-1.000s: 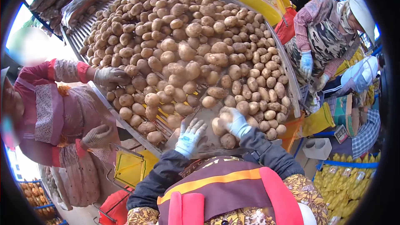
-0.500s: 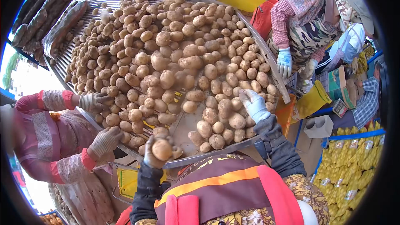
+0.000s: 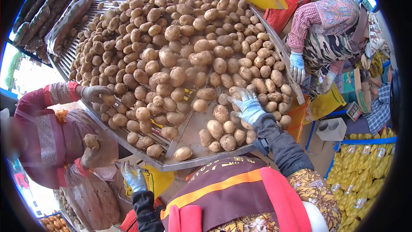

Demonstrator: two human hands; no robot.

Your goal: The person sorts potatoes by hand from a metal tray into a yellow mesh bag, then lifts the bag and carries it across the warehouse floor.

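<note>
A heap of brown potatoes (image 3: pixel 171 56) covers most of a metal sorting table (image 3: pixel 189 141). My right hand (image 3: pixel 249 106), in a blue and white glove, lies over potatoes near the right front of the table with its fingers spread. A small group of potatoes (image 3: pixel 227 141) sits below it at the front edge. Off the front left edge, my left hand (image 3: pixel 136 179) is open, fingers apart, with nothing in it. It is beside a yellow bag (image 3: pixel 161 180) that hangs below the table rim. A single potato (image 3: pixel 183 153) rests near the front corner.
At the left, a co-worker's gloved hand (image 3: pixel 95 93) touches a potato; their other hand holds another potato (image 3: pixel 91 140). A person (image 3: pixel 326 34) bends beside the table's right rim. Filled yellow net bags (image 3: pixel 360 176) stand at lower right; stacked filled sacks (image 3: pixel 68 21) lie at upper left.
My left hand has moved down and left off the table, and the potato it held is gone from it. My right hand has shifted slightly left. The co-worker's lower hand has drawn back with a potato.
</note>
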